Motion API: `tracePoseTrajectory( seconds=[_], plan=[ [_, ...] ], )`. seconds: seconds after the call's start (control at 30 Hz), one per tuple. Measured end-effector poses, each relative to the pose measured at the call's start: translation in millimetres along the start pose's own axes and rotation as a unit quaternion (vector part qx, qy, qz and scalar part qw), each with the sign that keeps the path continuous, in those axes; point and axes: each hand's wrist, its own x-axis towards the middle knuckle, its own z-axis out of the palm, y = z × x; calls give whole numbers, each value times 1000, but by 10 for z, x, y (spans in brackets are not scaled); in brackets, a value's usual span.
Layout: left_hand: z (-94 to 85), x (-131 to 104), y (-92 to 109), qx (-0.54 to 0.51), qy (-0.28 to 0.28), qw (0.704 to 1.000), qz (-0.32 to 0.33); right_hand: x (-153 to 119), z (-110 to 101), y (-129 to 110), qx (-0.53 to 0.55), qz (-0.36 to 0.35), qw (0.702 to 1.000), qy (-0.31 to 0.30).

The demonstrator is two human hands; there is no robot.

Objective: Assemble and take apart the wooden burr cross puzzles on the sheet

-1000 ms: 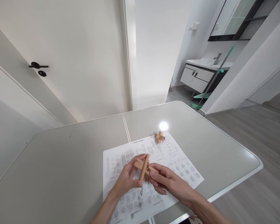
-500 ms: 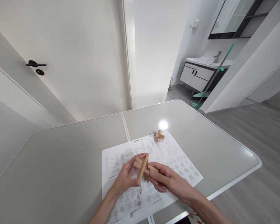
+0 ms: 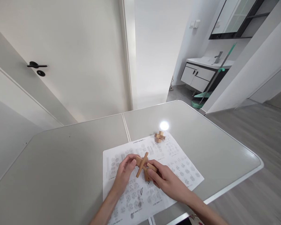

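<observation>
Between my hands is a partly interlocked wooden burr puzzle (image 3: 147, 175), made of several notched light-brown pieces, with one long stick (image 3: 142, 164) slanting across its top. My left hand (image 3: 125, 171) is closed on the puzzle's left end, thumb and fingers pinching a block there. My right hand (image 3: 165, 176) grips the right side, its thumb on a notched piece. Both are held over a printed instruction sheet (image 3: 121, 203) with grey diagrams. A second wooden puzzle (image 3: 159, 137), cross-shaped, rests at the sheet's far edge. My palms hide parts of the held pieces.
The grey folding table (image 3: 61, 162) has a seam (image 3: 125, 127) through its middle and a metal rim. Beyond it stand a white door (image 3: 84, 56) and a wall. At the right, a washbasin cabinet (image 3: 198, 75) and a green dustpan (image 3: 196, 104) are in another room.
My left thumb has moved up from the long stick's lower end to the block at the left. The stick has shifted slightly, and my right fingers have drawn in closer around the puzzle.
</observation>
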Motion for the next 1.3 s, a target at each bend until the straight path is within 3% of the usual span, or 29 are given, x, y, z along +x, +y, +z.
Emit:
tracePoseTrajectory(
  seconds=[0.13,0.4,0.6,0.8,1.03,1.13,1.3],
  plan=[
    [36,-2,72,6,-2,1000,-13,9,21,5,-38,-16,999,6],
    [37,20,26,-73,2,996,-44,96,41,24,-63,-36,997,17],
    [7,36,-16,-144,43,986,-73,24,-105,34,-109,-20,994,-24],
    [1,57,12,-210,76,971,-84,-22,-208,355,-302,-101,947,42],
    [10,61,28,-222,84,968,-86,117,-114,603,-368,-152,916,47],
    [9,60,34,-220,81,968,-90,98,-148,567,-355,-150,921,64],
    [10,47,-4,-214,67,970,-98,-14,-312,414,-264,-105,954,97]
  ],
)
